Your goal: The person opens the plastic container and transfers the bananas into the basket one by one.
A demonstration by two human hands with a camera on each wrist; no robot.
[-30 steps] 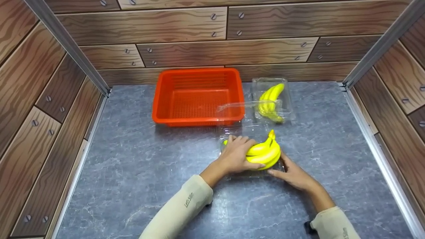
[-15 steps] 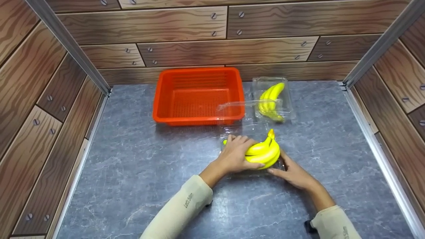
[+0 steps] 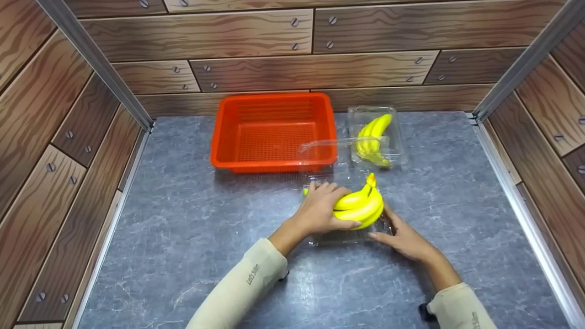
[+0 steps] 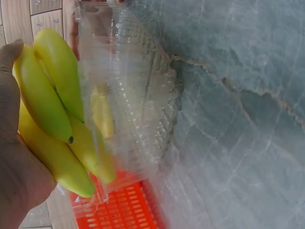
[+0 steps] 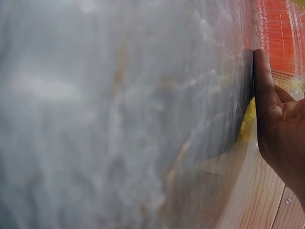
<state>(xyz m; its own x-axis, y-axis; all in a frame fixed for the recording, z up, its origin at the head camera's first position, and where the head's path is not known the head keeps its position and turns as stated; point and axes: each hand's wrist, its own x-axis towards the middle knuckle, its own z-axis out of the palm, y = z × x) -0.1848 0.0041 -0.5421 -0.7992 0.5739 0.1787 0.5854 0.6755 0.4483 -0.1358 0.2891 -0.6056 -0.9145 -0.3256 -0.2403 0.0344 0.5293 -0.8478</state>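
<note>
Head view: left hand, grip curled round the banana bunch, holds it over the open clear container on the tabletop. Right hand, grip spread, touches the container's side, seemingly to steady light plastic.

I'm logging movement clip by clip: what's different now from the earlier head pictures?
The left hand and the bananas it holds have shifted slightly to the person's left and toward the basket's side of the table. Nothing was newly taken hold of or let go. The right hand at the near box, the far bananas and the basket look unchanged.
</note>
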